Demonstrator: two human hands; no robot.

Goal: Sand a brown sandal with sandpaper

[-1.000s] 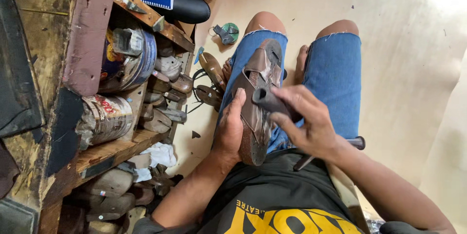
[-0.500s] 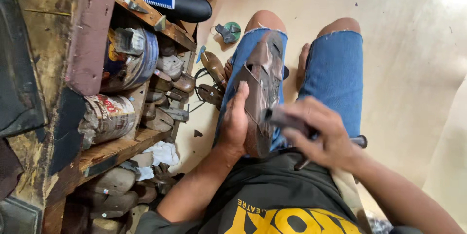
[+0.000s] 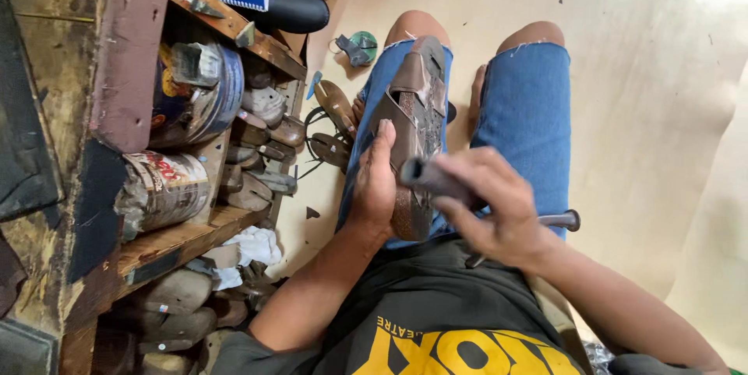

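Head view showed the left hand (image 3: 376, 188) grasping a brown strapped leather sandal (image 3: 415, 130) on the lap, while the right hand (image 3: 499, 207) clenched a blurred dark-handled hammer (image 3: 432, 179) touching it.

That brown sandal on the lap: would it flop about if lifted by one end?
Probably not much: the sandal shows a thick sole and lies straight along the thigh. Its straps look softer. The left hand steadies its side, so it may tip easily.
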